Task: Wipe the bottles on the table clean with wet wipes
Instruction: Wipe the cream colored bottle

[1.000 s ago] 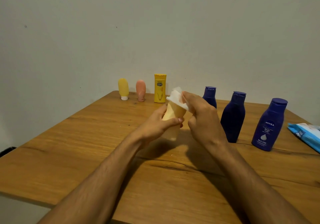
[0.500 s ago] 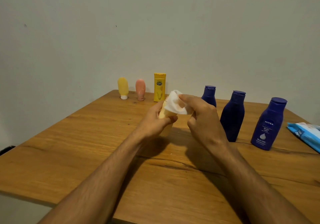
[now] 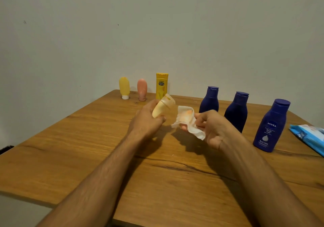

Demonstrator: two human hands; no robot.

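Note:
My left hand [image 3: 146, 121] grips a small pale-orange bottle [image 3: 162, 107], tilted with its cap up and to the right, above the middle of the wooden table [image 3: 87, 156]. My right hand [image 3: 213, 128] holds a crumpled white wet wipe [image 3: 188, 123] with an orange smear on it, a short gap to the right of the bottle. Three dark blue bottles stand on the right: one at the back [image 3: 210, 100], one in the middle [image 3: 237, 112], and a Nivea one [image 3: 270, 126] nearest.
At the table's far edge by the wall stand a yellow tube [image 3: 124, 88], a pink tube [image 3: 142, 89] and a tall yellow bottle [image 3: 161, 88]. A blue wet-wipe pack [image 3: 310, 137] lies at the right edge.
The wipe was pressed on the bottle's top before. Now my right hand has pulled it away to the right, and my left hand has tilted the bottle, showing its cap.

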